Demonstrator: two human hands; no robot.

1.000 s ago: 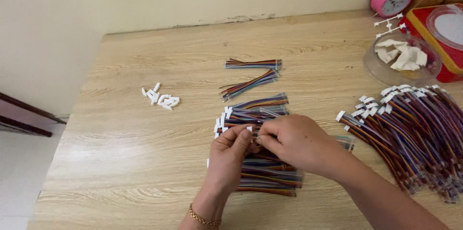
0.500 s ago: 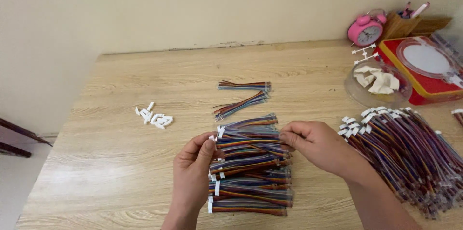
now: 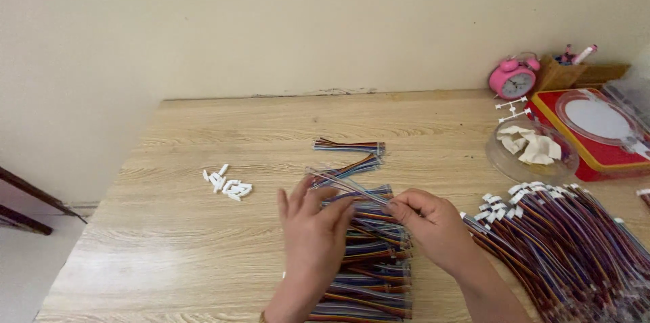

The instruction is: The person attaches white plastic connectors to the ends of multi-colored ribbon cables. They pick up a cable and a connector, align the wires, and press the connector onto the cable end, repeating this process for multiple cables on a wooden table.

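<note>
Beside the red box (image 3: 596, 160), left hand (image 3: 313, 231) fingers open flat, right hand (image 3: 430, 228) fingers pinching rainbow cables (image 3: 369, 255).

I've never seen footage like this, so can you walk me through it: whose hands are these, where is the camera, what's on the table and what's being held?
There is no machine here: a person works with two bare hands, and the single picture comes from a camera worn on their head, looking down. The left hand rests flat on a stack of multicoloured wire bundles on the wooden table. The right hand pinches a thin strand of wires lifted from that stack. Left of the stack lies a small heap of white plastic connectors. To the right is a large pile of wires with white plugs, a clear dish of white pieces, a red box and a pink alarm clock.
</note>
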